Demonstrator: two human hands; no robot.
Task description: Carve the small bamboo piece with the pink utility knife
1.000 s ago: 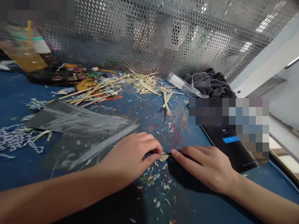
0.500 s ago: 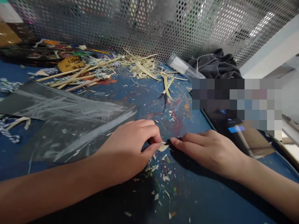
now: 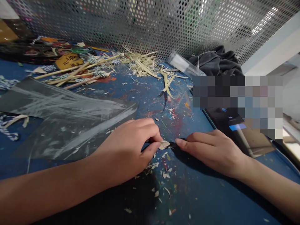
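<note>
Near the middle of the blue table, my left hand [image 3: 134, 147] pinches a small, pale, leaf-shaped piece [image 3: 165, 144] between thumb and forefinger. The piece looks like thin wood or dried leaf and points right, low over the surface. My right hand [image 3: 211, 150] is closed just to its right, thumb and fingers together. A dark narrow shape [image 3: 172, 145] shows at its fingertips; whether it is a blade or partly shadow I cannot make out. A small gap lies between the right fingertips and the pale piece. Pale shavings [image 3: 166, 173] are scattered below and around the hands.
Dark grey sandpaper-like sheets [image 3: 77, 106] lie left, partly under my left forearm. Beyond are string-wrapped sticks [image 3: 77, 73] and a heap of pale strips [image 3: 142, 64]. A dark tablet-like device [image 3: 248, 137] lies right. A perforated metal panel [image 3: 105, 25] and dark cloth [image 3: 215, 61] stand behind.
My right hand has drawn slightly right, away from the pale piece, with the dark shape at its fingertips. More of the piece now shows. My left hand keeps its pinch almost in place.
</note>
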